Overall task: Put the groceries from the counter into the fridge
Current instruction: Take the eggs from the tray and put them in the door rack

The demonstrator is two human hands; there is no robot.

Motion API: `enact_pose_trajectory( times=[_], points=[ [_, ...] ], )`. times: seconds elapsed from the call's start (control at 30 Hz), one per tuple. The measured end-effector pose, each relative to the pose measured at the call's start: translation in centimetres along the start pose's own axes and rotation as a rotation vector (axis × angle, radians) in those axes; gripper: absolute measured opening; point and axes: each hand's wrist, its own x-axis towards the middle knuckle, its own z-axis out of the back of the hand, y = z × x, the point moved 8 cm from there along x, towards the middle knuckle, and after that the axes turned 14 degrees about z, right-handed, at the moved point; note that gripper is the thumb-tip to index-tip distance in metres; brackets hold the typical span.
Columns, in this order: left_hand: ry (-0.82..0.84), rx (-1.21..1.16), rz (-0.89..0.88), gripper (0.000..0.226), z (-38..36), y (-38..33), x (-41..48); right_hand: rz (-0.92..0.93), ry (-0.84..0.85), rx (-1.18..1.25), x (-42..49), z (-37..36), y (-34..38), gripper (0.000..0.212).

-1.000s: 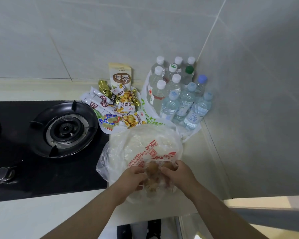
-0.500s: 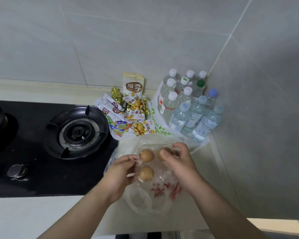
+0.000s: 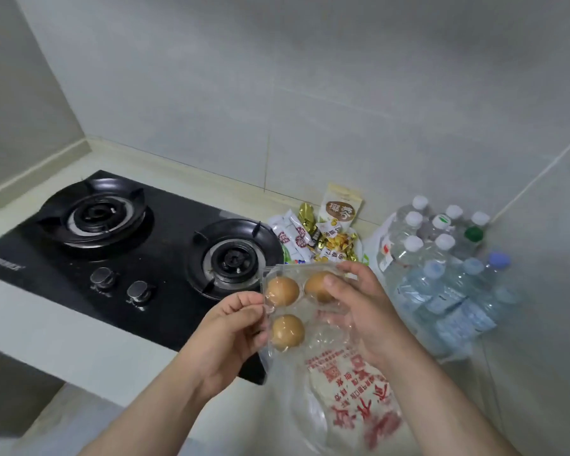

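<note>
I hold a clear plastic egg carton (image 3: 323, 334) with three brown eggs (image 3: 282, 291) above the counter. My left hand (image 3: 231, 330) pinches the carton's left edge. My right hand (image 3: 362, 307) grips its right side, thumb over one egg. Below hangs a thin white plastic bag (image 3: 352, 399) with red print. Snack packets (image 3: 323, 235) lie in a pile against the back wall. Several water bottles (image 3: 441, 268) stand in the right corner.
A black two-burner gas hob (image 3: 119, 251) with two knobs fills the counter to the left. Tiled walls close the back and right side. The pale counter's front edge (image 3: 46, 337) runs below the hob, with open space under it at lower left.
Both hands have lifted the egg carton up out of the white bag, which now hangs below. The view has swung left, showing the second burner.
</note>
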Motion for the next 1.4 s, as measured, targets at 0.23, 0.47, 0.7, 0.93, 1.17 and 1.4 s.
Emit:
enact_pose_trajectory(
  times=[0.23, 0.47, 0.7, 0.93, 1.17, 1.4],
  points=[
    [-0.019, -0.02, -0.062, 0.035, 2.0, -0.6, -6.2, -0.023, 0.256, -0.044, -0.8, -6.9, 1.6, 0.037],
    [-0.053, -0.059, -0.177, 0.067, 2.9, 1.0, -12.4, -0.088, 0.586, -0.03, -3.9, -13.0, 2.4, 0.043],
    [0.12, -0.451, -0.379, 0.051, 3.6, 4.4, -19.8, -0.104, 0.998, -0.078, -10.5, -20.9, 1.4, 0.037],
    [-0.257, -0.682, -0.642, 0.045, 8.5, 9.0, -28.6, 0.197, 1.539, -0.248, -20.4, -26.7, 2.8, 0.075],
    [-0.386, -0.719, -0.767, 0.049, 10.4, 12.1, -37.5, 0.464, 1.759, -0.377, -28.8, -30.4, 4.3, 0.099],
    [-0.618, -0.661, -0.883, 0.078, 13.3, 15.1, -46.9, 0.493, 1.828, -0.311, -36.3, -34.6, 4.7, 0.098]
  ],
)
